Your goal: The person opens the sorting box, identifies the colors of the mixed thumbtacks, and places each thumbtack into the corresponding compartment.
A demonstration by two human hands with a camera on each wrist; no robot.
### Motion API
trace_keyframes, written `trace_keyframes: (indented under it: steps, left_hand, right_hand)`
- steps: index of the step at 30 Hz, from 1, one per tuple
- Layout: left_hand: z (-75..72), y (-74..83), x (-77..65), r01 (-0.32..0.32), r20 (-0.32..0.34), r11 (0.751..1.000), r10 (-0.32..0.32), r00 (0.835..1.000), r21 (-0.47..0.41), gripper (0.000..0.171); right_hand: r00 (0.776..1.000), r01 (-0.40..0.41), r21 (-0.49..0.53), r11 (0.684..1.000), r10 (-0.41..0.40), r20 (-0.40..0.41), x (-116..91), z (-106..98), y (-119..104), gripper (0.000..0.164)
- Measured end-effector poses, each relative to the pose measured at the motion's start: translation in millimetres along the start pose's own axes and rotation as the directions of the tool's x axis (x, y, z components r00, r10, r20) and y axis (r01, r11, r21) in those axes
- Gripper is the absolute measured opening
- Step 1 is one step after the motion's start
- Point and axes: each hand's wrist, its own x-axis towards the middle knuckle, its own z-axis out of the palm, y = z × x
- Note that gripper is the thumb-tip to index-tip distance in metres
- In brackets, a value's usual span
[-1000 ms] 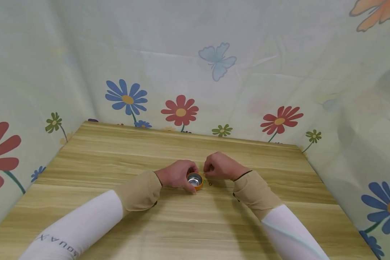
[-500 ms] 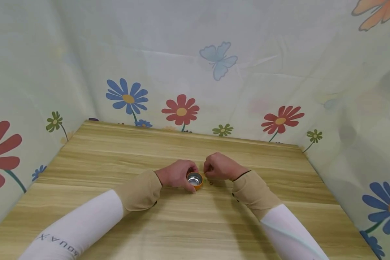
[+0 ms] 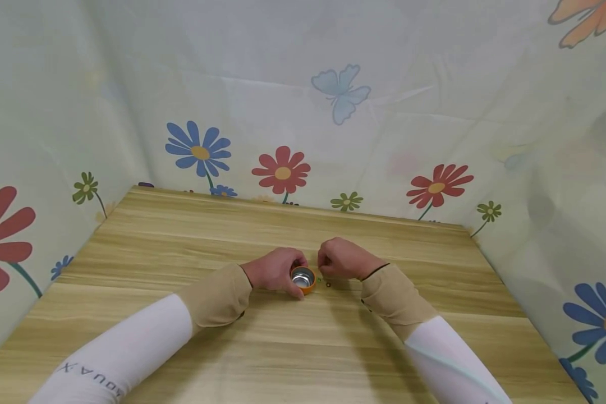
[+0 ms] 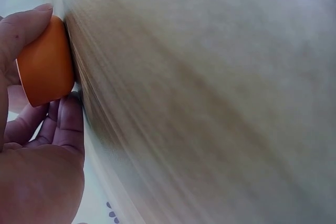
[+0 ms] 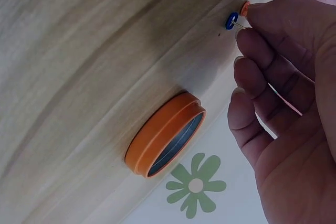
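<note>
My left hand (image 3: 278, 270) grips a small round orange tin (image 3: 310, 289) with a shiny metal inside, thumb and fingers curled round its side. Its smooth orange wall (image 4: 46, 62) fills the grasp in the left wrist view. Just right of it, my right hand (image 3: 349, 259) is bent down to the tabletop, fingertips together. At those fingertips the right wrist view has a blue thumbtack (image 5: 231, 21) with a thin pin, and an orange one (image 5: 245, 8) beside the thumb. Whether either is pinched I cannot tell. A few tiny tacks (image 3: 327, 284) lie by the tin.
An orange ring-shaped lid (image 5: 165, 135) with a dark inside lies on the wooden table (image 3: 262, 353), near the right hand; the head view does not show it. Flower-printed sheeting (image 3: 262, 90) rises behind the table and along both sides.
Both hands stay almost where they were, and the tin has not moved. The right fingers shift very slightly, and the tiny tacks beside them show a little more clearly.
</note>
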Motion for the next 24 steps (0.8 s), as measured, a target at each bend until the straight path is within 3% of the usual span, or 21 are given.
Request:
trace_keyframes:
  steps: [11,24]
  left_hand:
    - [-1.3,0.9,0.4,0.011,0.005,1.000,-0.011,1.000,0.015,0.047]
    - [3.1,-8.0,4.0,0.029,0.009,1.000,-0.029,1.000,-0.006,0.049]
  right_hand:
    - [1.000,0.002,-0.133,0.991,-0.002,0.006,2.6,-1.7,-5.8,0.016]
    - [1.000,-0.004,-0.197,0.980,0.002,-0.008,2.3,4.1,-5.5,0.020]
